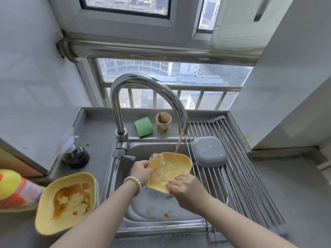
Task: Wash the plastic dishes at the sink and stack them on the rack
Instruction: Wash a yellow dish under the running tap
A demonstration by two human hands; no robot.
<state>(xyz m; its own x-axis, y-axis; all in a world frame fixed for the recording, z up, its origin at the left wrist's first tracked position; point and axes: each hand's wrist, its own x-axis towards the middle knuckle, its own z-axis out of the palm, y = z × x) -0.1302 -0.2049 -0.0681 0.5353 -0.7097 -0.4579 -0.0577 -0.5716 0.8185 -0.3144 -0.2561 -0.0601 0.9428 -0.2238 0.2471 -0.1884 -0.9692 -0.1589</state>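
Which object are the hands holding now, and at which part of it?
The yellow dish, tilted under the running water. The left hand grips its left rim; the right hand holds its near lower edge, fingers on the inner face.

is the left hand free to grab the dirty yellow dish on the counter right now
Probably not yet: the left hand grips the yellow plastic dish under the tap. The stained yellow dish sits unobstructed beside that arm.
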